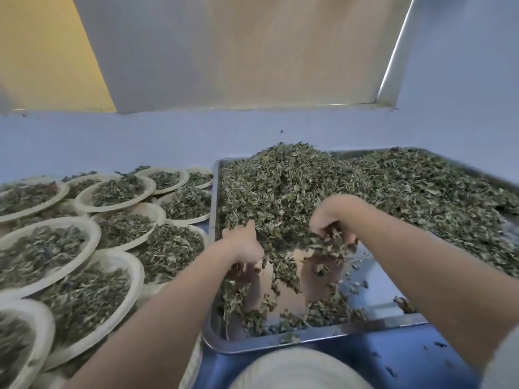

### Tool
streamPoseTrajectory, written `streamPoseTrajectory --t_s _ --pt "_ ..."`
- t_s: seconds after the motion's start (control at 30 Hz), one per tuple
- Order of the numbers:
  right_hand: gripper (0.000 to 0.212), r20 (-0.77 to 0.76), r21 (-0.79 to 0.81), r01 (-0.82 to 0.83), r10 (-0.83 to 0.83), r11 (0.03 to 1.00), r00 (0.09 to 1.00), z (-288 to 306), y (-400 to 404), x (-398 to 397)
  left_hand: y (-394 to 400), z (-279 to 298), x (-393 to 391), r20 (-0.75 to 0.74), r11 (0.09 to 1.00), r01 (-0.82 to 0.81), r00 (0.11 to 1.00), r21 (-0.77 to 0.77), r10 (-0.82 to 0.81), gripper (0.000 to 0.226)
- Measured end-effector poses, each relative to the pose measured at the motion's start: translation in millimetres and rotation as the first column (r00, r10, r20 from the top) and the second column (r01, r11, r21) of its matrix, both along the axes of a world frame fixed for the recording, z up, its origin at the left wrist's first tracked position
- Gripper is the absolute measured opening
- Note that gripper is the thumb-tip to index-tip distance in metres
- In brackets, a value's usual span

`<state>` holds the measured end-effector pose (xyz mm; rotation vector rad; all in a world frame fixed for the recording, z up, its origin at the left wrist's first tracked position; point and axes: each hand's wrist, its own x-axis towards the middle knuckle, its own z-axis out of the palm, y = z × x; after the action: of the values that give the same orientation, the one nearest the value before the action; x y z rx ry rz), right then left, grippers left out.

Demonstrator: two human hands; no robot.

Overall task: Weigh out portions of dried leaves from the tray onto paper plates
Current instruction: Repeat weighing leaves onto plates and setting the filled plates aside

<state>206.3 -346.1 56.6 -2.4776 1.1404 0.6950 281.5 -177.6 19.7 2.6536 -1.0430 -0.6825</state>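
Left hand [244, 244] and right hand [334, 217] both curled, gripping clump of dried leaves [286, 248] above tray [379, 318]

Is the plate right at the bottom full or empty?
Empty, as far as shows: the plate below the tray shows bare white, no leaves. Its near part is cut off.

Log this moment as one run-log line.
step: scooping | left hand: grips leaves | right hand: grips leaves | tray: part bare | plates: filled, left of tray

Both forearms bare to past the elbow; pale grey sleeve edge [505, 360] visible just right of the tray [280, 342].
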Motion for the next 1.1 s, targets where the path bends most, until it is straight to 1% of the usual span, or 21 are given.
streamPoseTrajectory --t_s 0.03,0.1,0.17,0.23,0.3,0.37,0.43,0.47,0.53,0.6,0.67,0.7,0.73,0.77,0.8,0.83,0.9,0.93,0.97,1.0,1.1 --pt "0.017 -0.028 0.064 -0.039 0.041 0.997 0.999 9.4 1.9 1.6 -1.7 1.1 0.0 -0.019 1.0 0.002 1.0 -0.002 -0.002 0.085" --pt "0.035 -0.066 0.132 -0.062 0.071 0.989 0.995 21.9 4.1 4.2 -2.3 4.2 -1.4 -0.076 0.999 0.003 0.997 -0.032 -0.005 0.089" --pt "0.051 -0.013 0.075 -0.201 0.203 0.977 0.979 21.2 8.7 6.4 -1.5 5.8 -3.6 -0.156 0.997 0.001 0.988 -0.076 -0.012 0.091" --pt "0.064 0.056 0.033 -0.336 0.334 0.941 0.941 9.7 20.7 7.1 -1.4 6.6 -5.6 -0.193 0.993 0.024 0.98 -0.119 -0.047 0.09" --pt "0.061 0.127 0.079 -0.401 0.39 0.913 0.912 -2.6 28.4 10.0 -0.9 8.1 -8.7 -0.175 0.988 0.08 0.979 -0.135 -0.103 0.081" --pt "0.056 0.195 0.209 -0.405 0.368 0.89 0.909 -1.9 30.6 10.7 0.7 11.6 -9.0 -0.153 0.979 0.099 0.98 -0.176 -0.127 0.07" --pt "0.063 0.179 0.278 -0.395 0.357 0.876 0.917 7.0 29.8 8.0 4.8 15.9 -6.7 -0.139 0.98 0.069 0.986 -0.188 -0.096 0.075" --pt "0.068 0.138 0.279 -0.383 0.358 0.88 0.923 10.4 28.9 5.8 7.6 17.8 -4.0 -0.129 0.984 0.074 0.987 -0.165 -0.096 0.081" --pt "0.084 -0.028 0.25 -0.335 0.352 0.909 0.936 13.7 29.6 -0.8 12.6 20.8 -0.2 -0.15 0.99 0.137 0.979 -0.039 -0.141 0.093" --pt "0.112 -0.185 0.241 -0.295 0.343 0.925 0.921 10.6 34.8 -7.5 16.2 23.0 -1.9 -0.205 0.968 0.204 0.963 0.143 -0.173 0.11" --pt "0.133 -0.212 0.247 -0.28 0.334 0.928 0.918 6.4 47.8 -14.0 15.1 19.3 -7.9 -0.253 0.935 0.228 0.954 0.271 -0.159 0.125" --pt "0.133 -0.193 0.24 -0.307 0.355 0.921 0.915 2.4 54.7 -16.1 13.4 16.3 -12.0 -0.263 0.93 0.227 0.953 0.288 -0.151 0.13" --pt "0.12 -0.173 0.235 -0.355 0.398 0.905 0.901 -2.6 61.1 -16.8 11.7 13.3 -16.1 -0.271 0.936 0.222 0.951 0.273 -0.147 0.131" --pt "0.094 -0.141 0.243 -0.387 0.427 0.889 0.893 -6.3 68.8 -17.3 10.5 11.1 -20.0 -0.283 0.946 0.22 0.947 0.237 -0.15 0.122" --pt "0.066 -0.08 0.262 -0.401 0.434 0.878 0.897 -10.0 76.1 -17.3 10.3 8.6 -23.5 -0.285 0.962 0.209 0.946 0.177 -0.153 0.104" --pt "0.049 -0.002 0.283 -0.391 0.408 0.876 0.913 -13.6 81.4 -17.5 10.8 6.7 -25.8 -0.255 0.981 0.176 0.955 0.086 -0.149 0.081" --pt "0.034 0.168 0.354 -0.328 0.286 0.876 0.943 -18.6 90.6 -19.5 15.4 2.3 -30.0 -0.124 0.993 0.089 0.987 -0.079 -0.099 0.045" --pt "0.025 0.251 0.359 -0.319 0.238 0.877 0.938 -19.2 94.8 -21.7 19.2 0.7 -32.5 -0.055 0.989 0.061 0.996 -0.133 -0.069 0.04" --pt "0.022 0.328 0.351 -0.314 0.199 0.882 0.924 -19.5 97.2 -23.7 23.1 -1.0 -34.8 -0.009 0.983 0.034 0.999 -0.182 -0.037 0.042" --pt "0.025 0.4 0.337 -0.307 0.16 0.89 0.902 -19.4 98.0 -24.6 26.9 -1.3 -36.6 0.008 0.974 0.004 1.0 -0.227 -0.003 0.048" --pt "0.033 0.553 0.247 -0.307 0.127 0.919 0.823 -8.4 99.3 -29.0 36.9 11.3 -41.9 -0.078 0.922 -0.081 0.995 -0.38 0.055 0.067"
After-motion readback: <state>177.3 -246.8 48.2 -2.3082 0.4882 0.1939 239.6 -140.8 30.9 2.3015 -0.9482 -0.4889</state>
